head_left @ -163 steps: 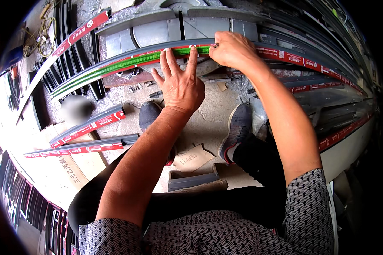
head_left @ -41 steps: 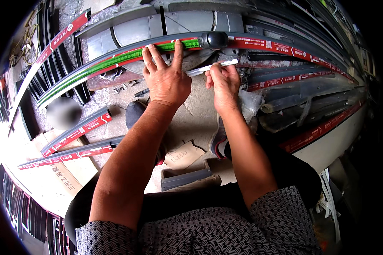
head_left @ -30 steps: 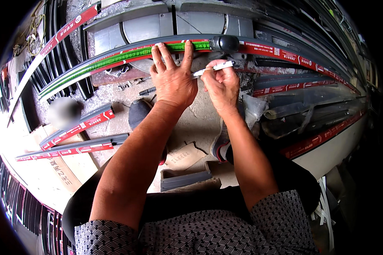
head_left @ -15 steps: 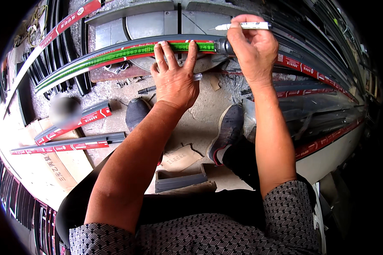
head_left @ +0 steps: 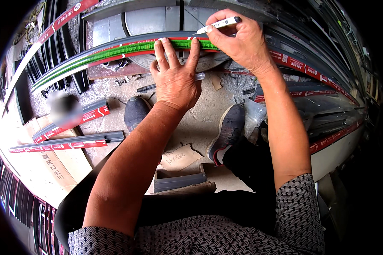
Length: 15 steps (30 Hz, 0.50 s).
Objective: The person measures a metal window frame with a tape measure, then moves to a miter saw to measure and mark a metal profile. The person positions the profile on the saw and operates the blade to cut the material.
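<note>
A long dark grey profile (head_left: 93,50) with a red-and-white printed film curves across the upper part of the view. A green tape measure (head_left: 144,46) lies along it. My left hand (head_left: 175,83) rests palm down, its spread fingertips pressing on the tape and its thumb hidden. A translucent rod end (head_left: 199,76) pokes out beside that palm; I cannot tell whether it is held. In my right hand (head_left: 242,40) is a white marker pen (head_left: 221,24), pinched between thumb and fingers. The marker's thin tip is at the far edge of the profile, just right of the left fingertips.
Behind the profile lies a grey metal machine bed (head_left: 153,20). Short profile pieces (head_left: 68,144) rest on cardboard (head_left: 57,168) at left. More long profiles (head_left: 310,72) are stacked at right. A black rod (head_left: 147,88) and cardboard scrap (head_left: 181,156) lie near my shoes (head_left: 230,127).
My right hand has moved left with the marker, bringing its tip from above the profile to the profile's far edge. My left hand stays on the tape measure.
</note>
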### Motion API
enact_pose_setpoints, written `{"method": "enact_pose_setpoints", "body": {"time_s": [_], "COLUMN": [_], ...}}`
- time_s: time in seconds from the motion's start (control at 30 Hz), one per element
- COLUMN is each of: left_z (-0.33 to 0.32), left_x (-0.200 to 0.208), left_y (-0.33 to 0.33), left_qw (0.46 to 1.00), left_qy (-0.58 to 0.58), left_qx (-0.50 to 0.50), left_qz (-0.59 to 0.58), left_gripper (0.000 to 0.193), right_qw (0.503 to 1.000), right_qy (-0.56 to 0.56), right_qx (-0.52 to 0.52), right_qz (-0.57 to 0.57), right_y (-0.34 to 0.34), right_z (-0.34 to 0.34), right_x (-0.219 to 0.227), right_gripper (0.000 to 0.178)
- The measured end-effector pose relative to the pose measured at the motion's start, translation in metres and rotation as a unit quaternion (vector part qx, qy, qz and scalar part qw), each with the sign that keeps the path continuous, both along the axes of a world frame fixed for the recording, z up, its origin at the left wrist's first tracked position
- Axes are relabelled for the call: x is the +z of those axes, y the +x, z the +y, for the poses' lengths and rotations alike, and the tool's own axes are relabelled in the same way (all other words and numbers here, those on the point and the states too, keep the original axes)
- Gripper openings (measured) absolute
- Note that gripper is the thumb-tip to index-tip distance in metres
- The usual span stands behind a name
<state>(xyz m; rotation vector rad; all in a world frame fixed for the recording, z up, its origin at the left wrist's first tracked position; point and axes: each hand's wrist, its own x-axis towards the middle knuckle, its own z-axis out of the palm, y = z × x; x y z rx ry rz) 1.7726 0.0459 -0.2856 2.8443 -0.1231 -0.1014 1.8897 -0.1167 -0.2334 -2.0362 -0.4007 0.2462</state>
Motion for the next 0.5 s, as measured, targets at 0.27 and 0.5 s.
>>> {"method": "enact_pose_setpoints", "body": {"time_s": [0.27, 0.5], "left_z": [-0.0009, -0.0008], "left_x": [-0.0005, -0.0003], "left_y": [0.0001, 0.0001], "left_qw": [1.0, 1.0], "left_qy": [-0.002, 0.003], "left_qx": [0.002, 0.002], "left_qz": [-0.006, -0.003], "left_gripper": [0.086, 0.087], "right_qw": [1.0, 0.998], "right_qy": [-0.008, -0.052], "right_qx": [0.004, 0.031], "right_qz": [0.024, 0.034], "right_y": [-0.0006, 0.0004], "right_z": [0.0019, 0.0001], "right_x": [-0.0019, 0.0], "right_gripper": [0.014, 0.012]}}
